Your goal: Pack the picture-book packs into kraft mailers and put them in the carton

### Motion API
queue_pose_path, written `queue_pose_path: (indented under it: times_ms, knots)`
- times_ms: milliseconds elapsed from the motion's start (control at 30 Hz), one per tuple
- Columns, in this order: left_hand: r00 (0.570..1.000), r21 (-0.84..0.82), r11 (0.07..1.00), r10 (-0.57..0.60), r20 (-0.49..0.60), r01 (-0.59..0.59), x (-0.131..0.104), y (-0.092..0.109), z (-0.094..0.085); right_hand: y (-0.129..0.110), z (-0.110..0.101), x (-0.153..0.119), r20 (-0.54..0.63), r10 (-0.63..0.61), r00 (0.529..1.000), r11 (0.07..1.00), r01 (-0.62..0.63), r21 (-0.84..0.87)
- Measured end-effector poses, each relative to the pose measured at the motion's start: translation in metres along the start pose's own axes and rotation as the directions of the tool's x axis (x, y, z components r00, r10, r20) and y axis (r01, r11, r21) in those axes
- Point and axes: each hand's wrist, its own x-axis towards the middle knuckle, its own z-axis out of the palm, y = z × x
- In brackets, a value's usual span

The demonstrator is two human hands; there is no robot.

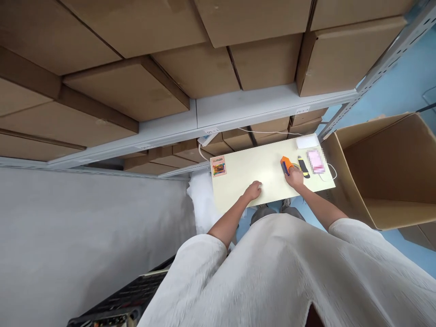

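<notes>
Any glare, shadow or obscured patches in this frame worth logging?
Head view throughout: glare on the pale table; soft shadow on the grey surface at left; the pink item at the table's right end is pixelated, its details unreadable; the orange tool in the right hand looks fairly sharp.

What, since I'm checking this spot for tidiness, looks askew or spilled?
The cardboard boxes on the shelf look somewhat askew: some jut out past their neighbours, leaving an uneven front. I see no spill on the table, where the right hand holds an orange tool.
</notes>
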Motion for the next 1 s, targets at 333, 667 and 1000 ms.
queue_pose_path:
  times_ms: [333,667,1000]
  knots:
    - [1.000,-0.011,1.000,-0.021,-0.009,0.021,-0.005,0.004,0.005,0.000,0.003,0.002,0.034,0.039,0.999,0.999,-0.039,0.014]
    - [0.998,-0.018,1.000,-0.021,-0.055,0.020,-0.002,0.012,0.002,0.008,-0.013,-0.004,-0.025,-0.045,0.999,0.999,0.045,0.027]
    - [0.923,-0.230,0.970,-0.158,-0.352,0.079,-0.038,0.007,0.016,-0.050,-0.035,0.019,-0.049,-0.455,0.889,0.890,0.451,-0.072]
